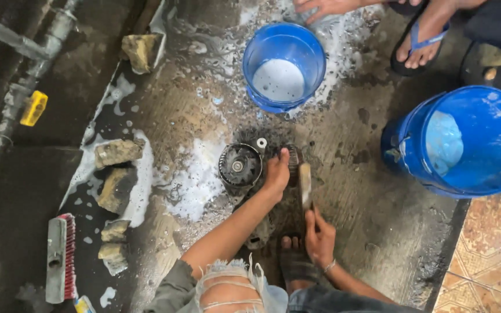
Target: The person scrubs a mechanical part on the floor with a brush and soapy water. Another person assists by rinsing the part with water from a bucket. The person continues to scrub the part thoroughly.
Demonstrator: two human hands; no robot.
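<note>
Along the floor's (366, 191) left edge a pipe (13, 110) is running down from the top left corner, with a yellow handle (33, 108) sticking out beside it. Near the bottom left corner a scrub brush (61, 258) with red bristles is lying flat. Just right of it, a row of rough stones (117, 174) is trailing from the top down toward the bottom edge, with white foam (195, 179) pooling between them and the middle of the floor. At the middle, a dark round engine part (240, 167) with a toothed rim is sitting on the wet floor, foam lying just beside it. The left hand (277, 173) is pressing down on the part's right side, fingers curled together over its top. Just right of that, the right hand (319, 237) is closing around the handle end of a brush (305, 184), which is standing against the part's right side beside the left hand. A sandalled foot (295, 264) is resting between the two forearms near the bottom edge. Toward the top edge, a small blue bucket (284, 66) is holding soapy white water, ringed by suds. Another person's hand (326, 7) is touching the floor at the top edge, and their foot in a blue-strapped sandal (418, 40) is planted nearby. Near the right edge a larger blue bucket (465, 139) is holding pale foam, with patterned tiles (488, 255) filling the bottom right corner.
</note>
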